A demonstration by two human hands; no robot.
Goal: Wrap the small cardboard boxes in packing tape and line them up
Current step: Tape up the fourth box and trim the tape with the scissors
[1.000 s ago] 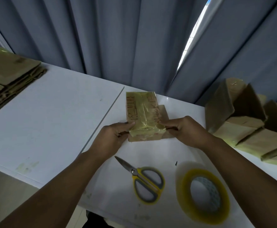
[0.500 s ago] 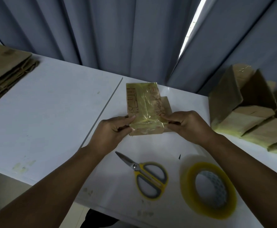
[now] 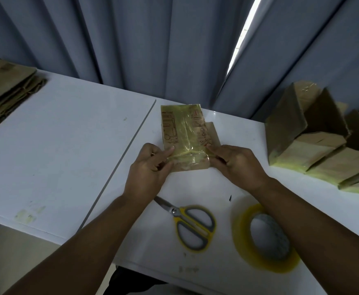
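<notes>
Your left hand [image 3: 151, 167] pinches the near left corner of the small box [image 3: 185, 135], thumb on its taped top, so press that thumb flat and slide it outward to bed the wrinkled tape at the near edge without trapping air. The box lies on the worktop [image 3: 68, 145] between your hands, beyond the scissors [image 3: 193, 226] and the tape roll [image 3: 266, 239]. Your right hand [image 3: 236, 165] pinches its near right corner and should pull the film snug before you rub it down, after which the box likely belongs squarely beside the wrapped boxes [image 3: 315, 150] at the right.
</notes>
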